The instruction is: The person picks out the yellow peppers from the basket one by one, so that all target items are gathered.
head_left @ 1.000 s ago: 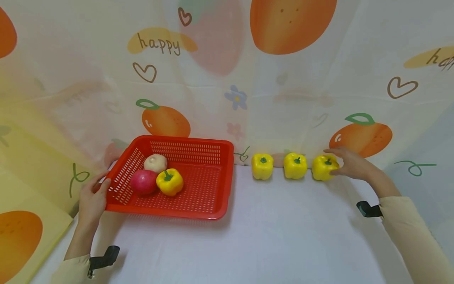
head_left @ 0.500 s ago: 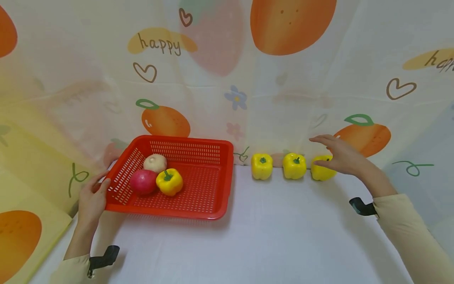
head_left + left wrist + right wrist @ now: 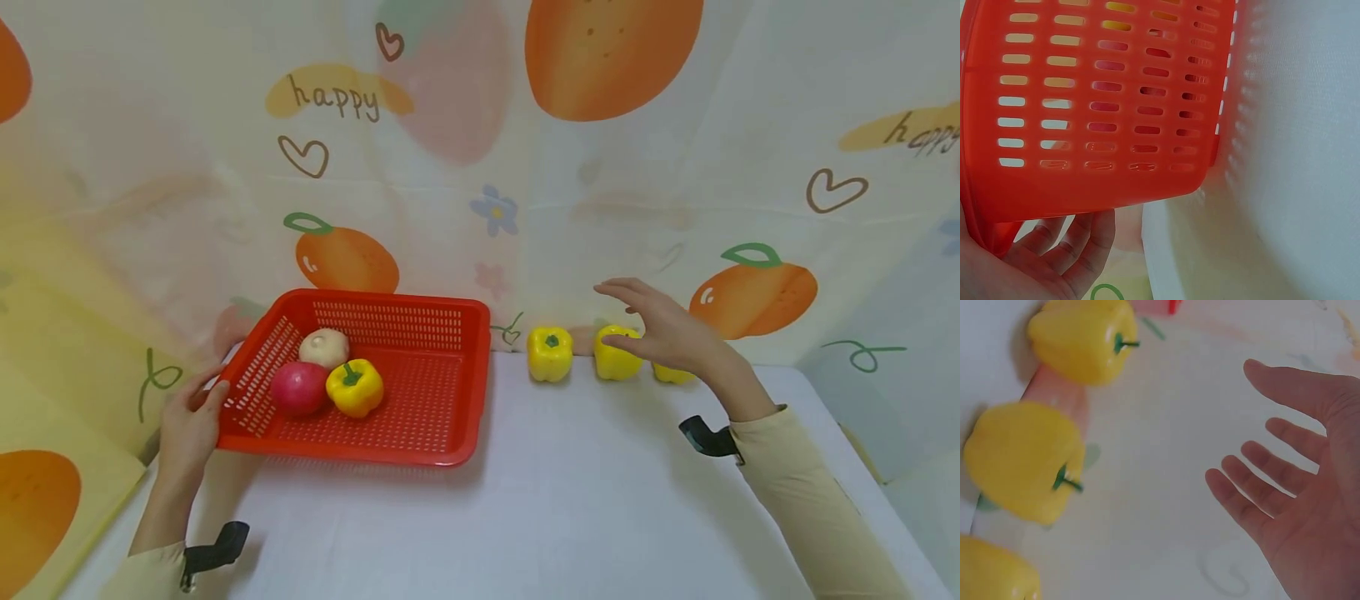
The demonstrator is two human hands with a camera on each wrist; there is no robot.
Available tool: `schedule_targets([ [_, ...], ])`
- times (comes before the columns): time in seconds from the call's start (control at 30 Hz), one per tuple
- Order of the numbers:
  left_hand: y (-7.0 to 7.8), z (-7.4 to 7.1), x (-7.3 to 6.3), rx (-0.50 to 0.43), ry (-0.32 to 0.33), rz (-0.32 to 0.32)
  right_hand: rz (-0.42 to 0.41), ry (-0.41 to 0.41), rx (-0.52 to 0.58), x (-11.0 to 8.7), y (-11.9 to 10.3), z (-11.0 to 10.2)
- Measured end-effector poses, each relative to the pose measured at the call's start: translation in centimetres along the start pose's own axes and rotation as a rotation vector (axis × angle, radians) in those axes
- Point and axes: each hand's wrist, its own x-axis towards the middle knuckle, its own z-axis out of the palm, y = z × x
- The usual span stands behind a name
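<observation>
My left hand (image 3: 188,421) grips the left rim of a red plastic basket (image 3: 480,387), its fingers curled under the edge in the left wrist view. Inside the basket lie a yellow bell pepper (image 3: 356,388), a pinkish-red round fruit or vegetable (image 3: 298,388) and a whitish round one (image 3: 325,347). To the right, my right hand (image 3: 671,329) hovers with fingers spread and nothing in its grasp. It overlaps the middle yellow pepper (image 3: 615,360) and the right one (image 3: 672,374) in the head view; the left one (image 3: 550,354) shows fully. In the right wrist view the palm (image 3: 1316,512) is apart from the peppers.
A white-covered table (image 3: 525,517) runs beneath everything. Behind it hangs a cloth (image 3: 442,200) printed with fruit, hearts and words. The three loose peppers stand in a row along the table's back edge, right of the basket.
My right hand has moved left and slightly up, from the rightmost pepper to over the middle one, with nothing in it. The left hand still holds the basket, which has stayed in place.
</observation>
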Motion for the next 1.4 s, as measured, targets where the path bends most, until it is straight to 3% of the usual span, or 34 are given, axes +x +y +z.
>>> schedule_targets([
  [0.3,0.1,-0.2,-0.1,-0.035,0.025,0.052,-0.084,0.033,0.134,2.6,-2.8,1.6],
  [0.47,0.2,0.0,0.1,-0.002,0.020,0.067,-0.091,0.036,0.182,3.6,-3.4,2.1],
  [0.8,0.7,0.4,0.2,0.012,0.024,0.066,-0.129,0.005,0.189,5.6,-5.4,3.0],
  [1.1,0.7,0.6,0.5,0.000,0.025,0.105,-0.155,-0.023,0.231,7.2,-7.3,3.7],
  [1.4,0.1,0.1,0.0,-0.014,0.038,0.041,-0.151,-0.080,0.238,8.6,-8.6,5.5],
])
